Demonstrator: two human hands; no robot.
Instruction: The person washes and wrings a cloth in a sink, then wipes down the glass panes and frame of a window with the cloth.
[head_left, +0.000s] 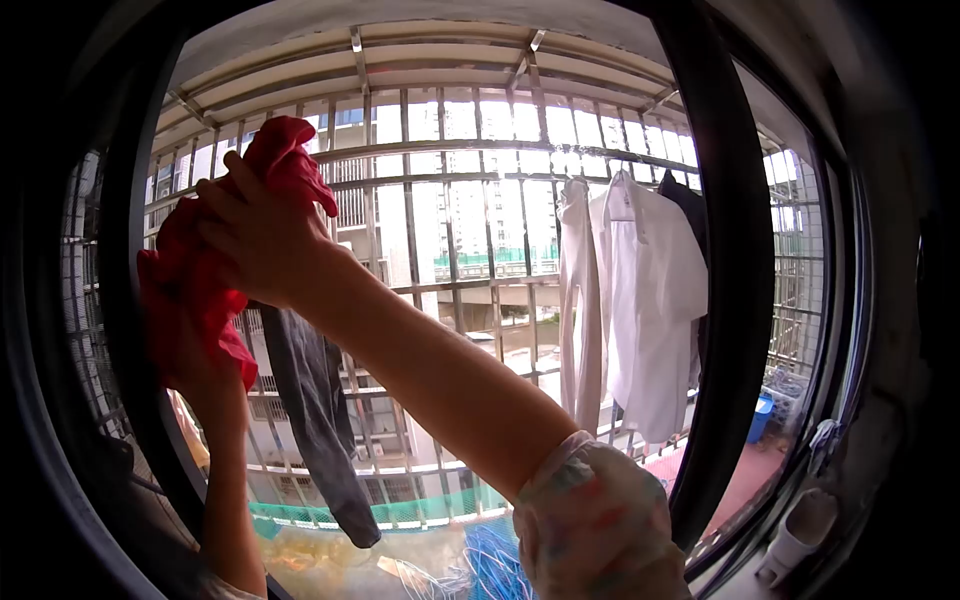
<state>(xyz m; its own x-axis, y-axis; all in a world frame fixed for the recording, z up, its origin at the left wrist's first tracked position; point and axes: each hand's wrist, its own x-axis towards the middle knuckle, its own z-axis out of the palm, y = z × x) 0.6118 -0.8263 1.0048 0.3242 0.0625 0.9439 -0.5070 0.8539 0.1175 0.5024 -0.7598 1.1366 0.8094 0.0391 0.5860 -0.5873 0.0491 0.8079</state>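
Observation:
A crumpled red cloth [200, 260] is held up at the upper left, against the dark window frame. My right hand [262, 235] reaches across from the lower right, its fingers spread around the upper part of the cloth. Below it, my left hand [205, 370] comes up from the bottom and grips the lower part of the cloth, which partly covers its fingers. Dark grey trousers [315, 420] hang just behind and below my right hand.
Beyond the window frame [735, 250] stands a metal bar cage [450, 175]. White shirts [645, 290] and a dark garment hang at the right. Blue cords [495, 565] and green netting [450, 505] lie low down. A blue bin [760, 418] stands farther right.

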